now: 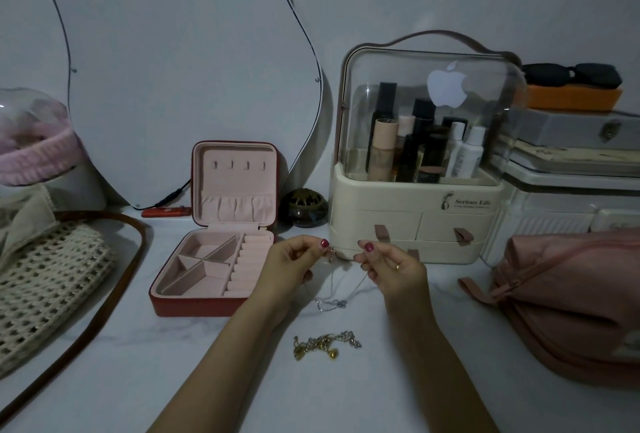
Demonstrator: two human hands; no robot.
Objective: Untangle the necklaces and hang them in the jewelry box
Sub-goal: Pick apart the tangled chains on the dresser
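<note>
Nearest the camera, low in the middle of the frame, a tangled heap of gold and silver chain necklaces [325, 345] lies on the white marble-patterned tabletop [214, 363], untouched between the two forearms. Just above it, at centre, the left hand [289, 268] and right hand [388, 266] are each raised off the table, each pinching an end of a thin silver chain necklace [332, 301] between thumb and forefinger; its loop sags between them to a small knot that seems to rest on the table.

To the left of centre stands the square red jewelry box with pale pink lining [221, 242], lid open and upright. The four small hooks [239, 165] in the lid are bare, so I judge the task to be early: nothing is hung, one chain is being worked loose, and the heap is left.

Room to move looks fair: open tabletop lies between the hands and the box. The cream cosmetics organizer with a clear domed cover [419, 169] sits close behind the right hand, and a pink zipped fabric pouch [568, 304] crowds the right edge.
</note>
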